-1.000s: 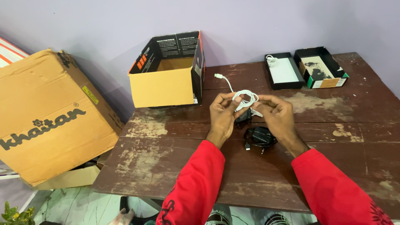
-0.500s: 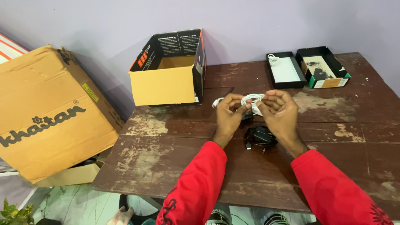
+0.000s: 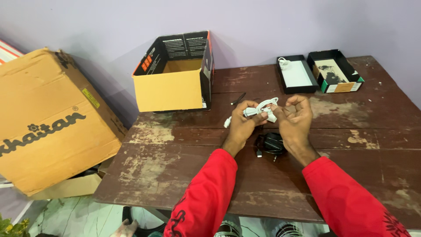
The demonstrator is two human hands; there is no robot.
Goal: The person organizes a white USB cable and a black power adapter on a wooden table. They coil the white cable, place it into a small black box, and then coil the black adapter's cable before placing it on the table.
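The left hand [image 3: 242,119] grips a coiled white charging cable [image 3: 259,109], fingers folded around the bundle so that one plug end hangs out below the palm toward the worn dark wooden surface [image 3: 175,166]. The right hand [image 3: 294,118] sits just beside it, palm turned up and inward, fingers curled and partly spread; its fingertips [image 3: 276,107] touch the outer loop of the coil, though whether they pinch it cannot be told. Both hands hover above the surface, near its middle, wrists bent back, forearms in red sleeves reaching in from the near edge.

Judging from the grip, the coiling goes best if the left hand pins the loops flat between thumb and fingers while the right feeds the loose end around evenly, with no sharp kinks near the plugs. The dangling end should be gathered in before it catches on anything.

Directly beneath the hands lies a black power adapter with its wound black cord [image 3: 271,143], close enough to snag. A short dark stick-like item [image 3: 238,98] rests farther back. An open yellow-and-black cardboard box [image 3: 173,83] stands at the far left corner, and two shallow black box trays [image 3: 318,72] sit side by side toward the far right. A large brown carton [image 3: 48,118] leans off to the left.
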